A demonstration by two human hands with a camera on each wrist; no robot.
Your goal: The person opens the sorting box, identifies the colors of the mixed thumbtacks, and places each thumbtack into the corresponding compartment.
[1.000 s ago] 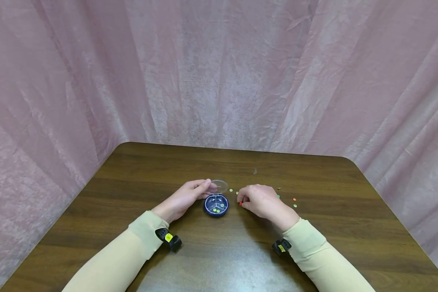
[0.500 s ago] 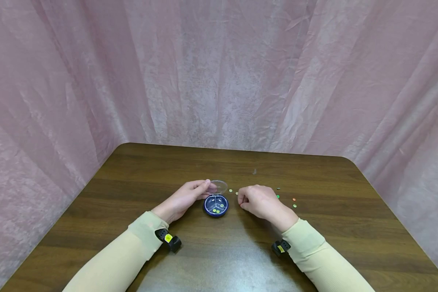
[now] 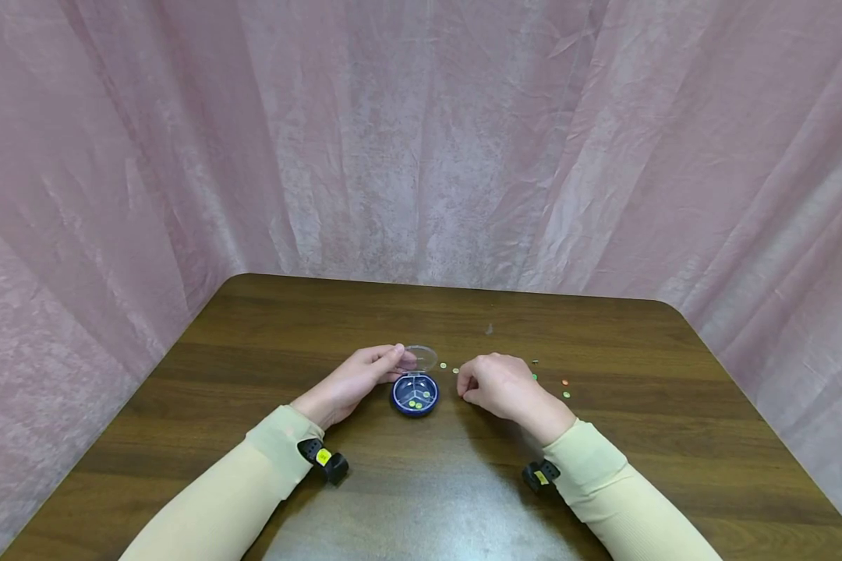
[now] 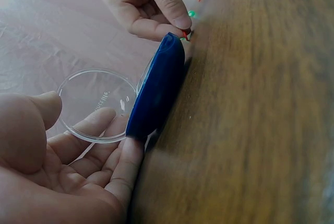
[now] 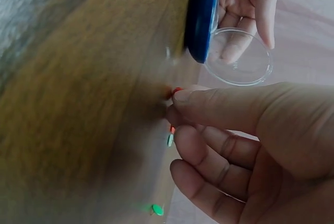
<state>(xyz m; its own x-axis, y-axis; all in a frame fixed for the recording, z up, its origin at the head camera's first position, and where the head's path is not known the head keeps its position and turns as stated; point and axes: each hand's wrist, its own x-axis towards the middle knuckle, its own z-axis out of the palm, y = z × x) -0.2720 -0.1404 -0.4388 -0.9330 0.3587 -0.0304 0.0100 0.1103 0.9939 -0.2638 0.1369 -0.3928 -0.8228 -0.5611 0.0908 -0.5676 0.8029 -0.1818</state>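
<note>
Left of the case point(image 3: 415, 412), the left hand point(image 3: 356, 379) lies loosely around its lid point(image 3: 422, 358), best held still. Just right of the case, the right hand point(image 3: 503, 386) pinches a red piece point(image 5: 178, 90); a light, sure squeeze should suit so small a thing. A green piece point(image 3: 566, 395) lies farther right.

Nearest me, the left hand point(image 4: 73, 177) holds the clear lid point(image 4: 95, 98) of a blue case point(image 4: 156, 89) on the wooden table point(image 4: 245, 114); past the case, the right hand point(image 4: 148, 6) pinches a red piece point(image 4: 185, 34) near a green piece point(image 4: 191, 14).
</note>
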